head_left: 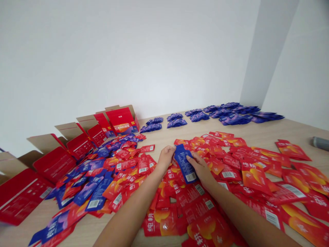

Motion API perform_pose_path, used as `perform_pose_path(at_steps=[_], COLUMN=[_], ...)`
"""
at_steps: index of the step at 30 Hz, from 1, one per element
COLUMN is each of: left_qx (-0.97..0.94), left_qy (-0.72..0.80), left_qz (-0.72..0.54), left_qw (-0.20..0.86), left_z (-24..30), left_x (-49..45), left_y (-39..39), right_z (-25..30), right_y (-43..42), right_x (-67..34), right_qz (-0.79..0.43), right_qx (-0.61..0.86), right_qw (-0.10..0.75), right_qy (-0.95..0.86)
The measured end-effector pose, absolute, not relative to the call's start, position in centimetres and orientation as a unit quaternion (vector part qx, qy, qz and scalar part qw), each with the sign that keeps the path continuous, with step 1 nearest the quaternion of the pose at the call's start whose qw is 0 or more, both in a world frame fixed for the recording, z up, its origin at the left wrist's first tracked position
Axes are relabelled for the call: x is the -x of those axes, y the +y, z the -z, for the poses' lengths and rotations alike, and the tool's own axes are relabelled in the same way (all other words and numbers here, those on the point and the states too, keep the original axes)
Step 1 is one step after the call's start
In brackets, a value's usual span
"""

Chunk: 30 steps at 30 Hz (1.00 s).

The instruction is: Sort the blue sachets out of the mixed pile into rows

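Both my hands hold one blue sachet (185, 164) above a spread of red sachets (246, 171). My left hand (166, 157) pinches its upper left edge, fingers closed. My right hand (199, 165) grips its right side, thumb on the face with the white barcode. The blue sachet is tilted, its barcode end toward me. A mixed heap of red and blue sachets (102, 178) lies just left of my left forearm.
Several open red cardboard boxes (120, 121) line the left edge of the wooden table (295, 132). Small piles of blue sachets (177, 120) and a larger blue heap (239, 113) lie by the white back wall. A grey cylinder (320, 143) rests at far right.
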<state>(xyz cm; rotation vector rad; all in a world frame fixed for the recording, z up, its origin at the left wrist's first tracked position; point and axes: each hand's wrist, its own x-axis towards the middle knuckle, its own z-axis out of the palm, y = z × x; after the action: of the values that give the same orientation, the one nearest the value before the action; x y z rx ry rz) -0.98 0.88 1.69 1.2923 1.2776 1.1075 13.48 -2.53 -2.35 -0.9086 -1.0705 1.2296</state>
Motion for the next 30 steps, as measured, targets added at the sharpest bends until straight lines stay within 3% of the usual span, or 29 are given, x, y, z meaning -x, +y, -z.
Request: perform_pose_path(at_steps=[8, 12, 17, 21, 23, 26, 30], left_qx=[-0.585, -0.59, -0.587, -0.615, -0.617, -0.555, -0.57], left_qy=[0.49, 0.488, 0.497, 0.577, 0.668, 0.81, 0.821], left_qz=[-0.514, -0.528, -0.524, -0.433, -0.379, -0.187, -0.024], left_qw=[0.392, 0.367, 0.366, 0.317, 0.17, 0.004, 0.03], left_z=[-1.1, -1.3, -0.8, -0.9, -1.0, -0.7, 0.6], left_x=[0.7, 0.6, 1.9, 8.0, 12.5, 18.0, 18.5], left_y=[-0.3, -1.1, -0.8, 0.0, -0.2, -1.2, -2.6], right_z=[2.2, 1.4, 0.4, 0.2, 0.2, 0.2, 0.5], right_y=[-3.2, -3.6, -4.8, -4.8, -4.5, -4.0, -4.0], right_x=[-13.1, -13.0, -12.7, -12.6, -12.7, -12.9, -12.8], right_qz=[-0.443, -0.579, -0.765, -0.794, -0.793, -0.787, -0.793], right_qx=[0.425, 0.38, 0.336, 0.355, 0.371, 0.377, 0.371], right_qw=[0.56, 0.542, 0.425, 0.421, 0.438, 0.465, 0.462], right_qy=[-0.556, -0.476, -0.349, -0.259, -0.203, -0.15, -0.145])
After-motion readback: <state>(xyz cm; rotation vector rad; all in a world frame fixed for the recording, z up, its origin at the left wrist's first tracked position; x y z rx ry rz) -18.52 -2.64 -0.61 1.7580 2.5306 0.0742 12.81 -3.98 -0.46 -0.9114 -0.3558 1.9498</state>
